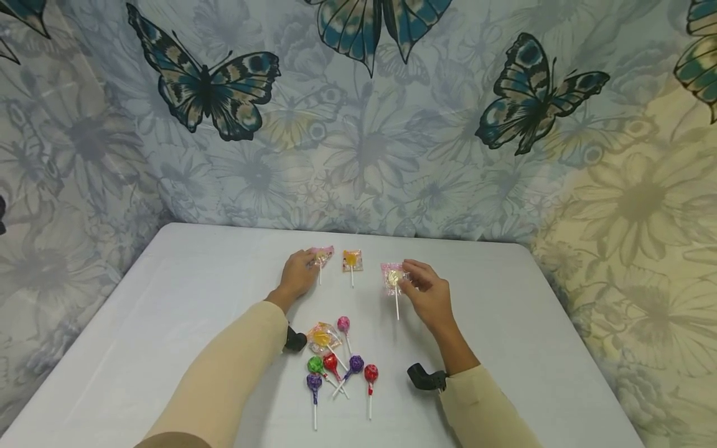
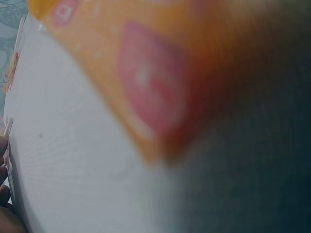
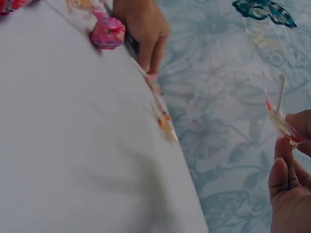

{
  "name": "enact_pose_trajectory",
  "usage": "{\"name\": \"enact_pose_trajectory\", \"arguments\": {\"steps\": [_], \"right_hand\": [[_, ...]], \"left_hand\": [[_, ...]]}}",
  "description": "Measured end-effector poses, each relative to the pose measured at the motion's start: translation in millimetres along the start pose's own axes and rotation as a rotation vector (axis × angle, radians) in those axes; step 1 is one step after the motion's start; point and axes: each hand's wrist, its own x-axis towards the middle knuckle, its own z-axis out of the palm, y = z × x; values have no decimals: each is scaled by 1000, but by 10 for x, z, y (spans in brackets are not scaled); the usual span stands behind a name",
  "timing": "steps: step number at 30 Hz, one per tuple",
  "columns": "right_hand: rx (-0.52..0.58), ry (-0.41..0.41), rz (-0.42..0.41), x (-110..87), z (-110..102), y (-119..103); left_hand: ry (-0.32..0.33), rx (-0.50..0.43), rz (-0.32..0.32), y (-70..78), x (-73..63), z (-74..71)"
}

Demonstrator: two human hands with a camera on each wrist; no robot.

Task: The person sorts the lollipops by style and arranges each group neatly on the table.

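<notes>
Toward the back of the white table, my left hand [image 1: 298, 274] pinches the edge of a flat lollipop in a clear pink-edged wrapper [image 1: 323, 256]. My right hand [image 1: 431, 296] holds a similar pink-wrapped lollipop [image 1: 391, 277] by its side, stick pointing down, thumb and fingers on the wrapper. In the right wrist view, that lollipop [image 3: 275, 119] sits between the right hand's fingertips, raised off the table. Between both hands lies an orange flat lollipop [image 1: 352, 259], stick toward me. The left wrist view is mostly filled by a blurred orange-and-pink wrapper [image 2: 150, 82].
Nearer me lies a loose group: an orange-wrapped lollipop [image 1: 322, 336], a pink ball lollipop [image 1: 343, 323], a green one [image 1: 315, 364], purple ones [image 1: 314, 382] and red ones [image 1: 371, 373], some sticks crossing. A butterfly-patterned wall covering [image 1: 370, 137] stands behind the table [image 1: 140, 323].
</notes>
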Motion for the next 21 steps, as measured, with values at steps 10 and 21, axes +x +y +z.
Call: {"name": "enact_pose_trajectory", "arguments": {"steps": [10, 21], "right_hand": [[-42, 29, 92, 253, 55, 47], [-50, 59, 126, 527, 149, 573]], "left_hand": [[15, -2, 6, -11, -7, -6], [9, -11, 3, -39, 6, 9]]}}
